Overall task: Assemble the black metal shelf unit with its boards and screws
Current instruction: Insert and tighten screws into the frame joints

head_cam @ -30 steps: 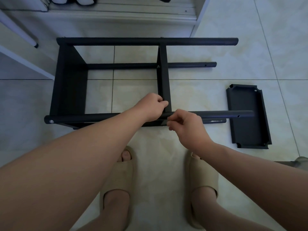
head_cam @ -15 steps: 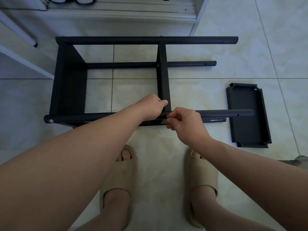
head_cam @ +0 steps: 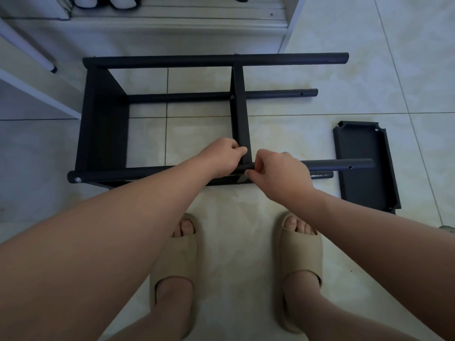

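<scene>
Right grip (head_cam: 280, 175) rolled slightly up over the near pole (head_cam: 344, 164), pinching at its joint with the middle board (head_cam: 240, 107), which the left grip (head_cam: 221, 158) clasps; shelf unit (head_cam: 103, 119) on floor (head_cam: 369, 70), screw probably being tightened.

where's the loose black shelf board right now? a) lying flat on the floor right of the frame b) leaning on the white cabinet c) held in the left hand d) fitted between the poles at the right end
A: the loose shelf board lies flat on the floor tiles right of the frame; the left hand grips the middle board, the right hand pinches the near pole.
</scene>
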The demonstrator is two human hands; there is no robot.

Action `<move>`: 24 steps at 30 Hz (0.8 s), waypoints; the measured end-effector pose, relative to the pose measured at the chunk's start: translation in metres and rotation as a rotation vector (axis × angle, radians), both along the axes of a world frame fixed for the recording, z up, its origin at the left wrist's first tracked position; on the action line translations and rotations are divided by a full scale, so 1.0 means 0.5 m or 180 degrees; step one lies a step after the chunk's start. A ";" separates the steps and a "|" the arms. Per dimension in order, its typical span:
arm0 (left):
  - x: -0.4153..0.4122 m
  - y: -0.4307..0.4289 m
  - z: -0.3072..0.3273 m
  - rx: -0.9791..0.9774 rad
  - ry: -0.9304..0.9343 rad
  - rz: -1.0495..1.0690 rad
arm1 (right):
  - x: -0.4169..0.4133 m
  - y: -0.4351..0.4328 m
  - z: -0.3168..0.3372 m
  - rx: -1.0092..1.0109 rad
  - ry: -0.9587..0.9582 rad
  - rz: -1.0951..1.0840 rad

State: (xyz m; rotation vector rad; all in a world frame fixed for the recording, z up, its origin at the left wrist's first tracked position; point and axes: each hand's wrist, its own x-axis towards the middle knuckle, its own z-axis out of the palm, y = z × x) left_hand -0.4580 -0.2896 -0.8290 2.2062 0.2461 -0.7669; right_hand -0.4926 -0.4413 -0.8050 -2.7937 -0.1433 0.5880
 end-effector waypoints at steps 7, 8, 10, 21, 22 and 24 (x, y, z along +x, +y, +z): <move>-0.061 -0.039 0.032 0.0959 -0.1081 0.0072 | -0.041 -0.099 0.047 0.0485 -0.0057 0.0410; -0.058 -0.048 0.047 0.1040 -0.1241 0.0010 | -0.053 -0.131 0.058 0.0445 -0.0089 0.0433; -0.049 -0.074 0.085 0.1105 -0.1525 -0.0308 | -0.079 -0.211 0.083 0.0102 -0.0149 0.0571; -0.114 -0.407 0.185 0.0456 -0.1050 -0.2265 | -0.242 -0.642 0.125 -0.1011 -0.0014 -0.0007; -0.130 -0.445 0.171 0.0374 -0.0876 -0.2367 | -0.262 -0.665 0.116 -0.0984 0.0010 -0.0122; -0.165 -0.512 0.137 0.0266 -0.0498 -0.2534 | -0.304 -0.703 0.097 -0.0907 -0.0012 -0.0330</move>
